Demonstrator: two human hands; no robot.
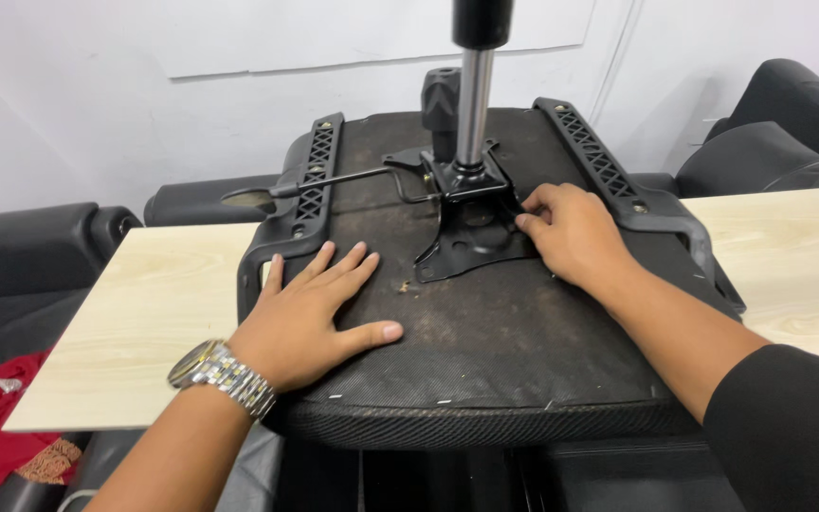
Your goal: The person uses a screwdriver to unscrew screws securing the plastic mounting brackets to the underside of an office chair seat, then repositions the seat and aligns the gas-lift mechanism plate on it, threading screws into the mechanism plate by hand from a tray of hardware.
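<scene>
In the head view an upturned black chair seat (485,332) lies across a pale wood tabletop (135,322), overhanging its near edge, with a black metal mechanism plate (471,232) and chrome gas cylinder (474,104) standing up from its middle. The left hand (310,318), a metal wristwatch (225,376) on its wrist, lies flat and spread on the seat's underside, holding nothing. The right hand (571,232) has its fingertips curled at the plate's right edge; whether it pinches anything cannot be told.

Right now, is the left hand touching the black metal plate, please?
Apart: the head view shows the left hand flat on the seat underside, dark fabric between it and the metal plate.
</scene>
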